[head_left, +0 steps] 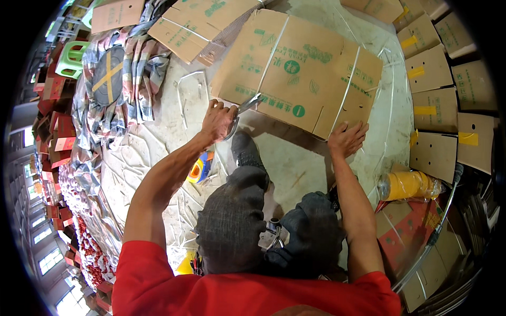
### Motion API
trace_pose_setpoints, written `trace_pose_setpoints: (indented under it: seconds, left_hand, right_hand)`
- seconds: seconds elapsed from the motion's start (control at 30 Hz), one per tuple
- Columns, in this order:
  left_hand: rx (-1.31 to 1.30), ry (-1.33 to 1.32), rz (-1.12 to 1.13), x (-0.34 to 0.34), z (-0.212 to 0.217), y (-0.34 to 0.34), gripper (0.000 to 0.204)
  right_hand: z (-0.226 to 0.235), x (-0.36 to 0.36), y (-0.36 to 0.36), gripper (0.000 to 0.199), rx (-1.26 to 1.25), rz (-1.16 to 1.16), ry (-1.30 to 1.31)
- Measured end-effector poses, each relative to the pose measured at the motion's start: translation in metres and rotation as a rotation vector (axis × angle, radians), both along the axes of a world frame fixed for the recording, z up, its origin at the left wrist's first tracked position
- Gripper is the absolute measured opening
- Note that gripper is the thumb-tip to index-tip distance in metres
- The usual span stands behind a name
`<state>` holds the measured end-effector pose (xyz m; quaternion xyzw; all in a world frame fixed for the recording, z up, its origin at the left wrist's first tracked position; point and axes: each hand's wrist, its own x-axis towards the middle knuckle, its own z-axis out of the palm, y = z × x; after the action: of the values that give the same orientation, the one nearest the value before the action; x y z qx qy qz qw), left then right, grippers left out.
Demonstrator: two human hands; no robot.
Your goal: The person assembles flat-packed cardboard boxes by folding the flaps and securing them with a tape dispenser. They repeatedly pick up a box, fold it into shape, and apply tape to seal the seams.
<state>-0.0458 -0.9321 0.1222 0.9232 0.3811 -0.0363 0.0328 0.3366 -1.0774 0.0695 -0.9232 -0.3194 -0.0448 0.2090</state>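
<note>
A bundle of flat brown cardboard cartons (311,79) with green print lies in front of me. Two white straps (275,47) run across it. My left hand (217,121) is closed on a pair of scissors (246,105) at the bundle's near left edge. Their metal blades reach the left strap; I cannot tell whether the strap lies between them. Against the near right corner rests my right hand (348,139), fingers stretched out beside the lower end of the right strap (345,100). It holds nothing that I can see.
Another strapped carton bundle (192,26) lies beyond, at the left. Loose white straps (142,171) litter the floor, near a blue-and-orange tape roll (200,167). Stacked cartons (435,113) line the right side, above a yellow roll (408,185). A plaid cloth (142,73) lies left.
</note>
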Motion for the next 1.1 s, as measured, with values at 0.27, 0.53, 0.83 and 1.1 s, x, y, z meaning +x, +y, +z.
trace_pose_setpoints:
  seconds: [0.27,0.53,0.83,1.1]
  left_hand:
    - [0.048,-0.008,0.01,0.008,0.004,-0.008,0.017]
    - [-0.29,-0.072,0.096,-0.005,0.001,0.016,0.023]
    - [-0.303,-0.301,0.135,0.001,0.005,-0.01,0.019]
    - [-0.076,-0.169,-0.055,0.0,-0.016,0.017,0.021]
  right_hand:
    - [-0.005,0.0,0.0,0.063,-0.028,-0.017,-0.002]
    - [-0.001,-0.002,0.003,0.063,-0.02,-0.022,0.033]
    - [-0.006,0.001,0.001,0.062,-0.008,-0.01,-0.034]
    - [0.001,-0.004,0.003,0.063,-0.034,-0.025,0.012]
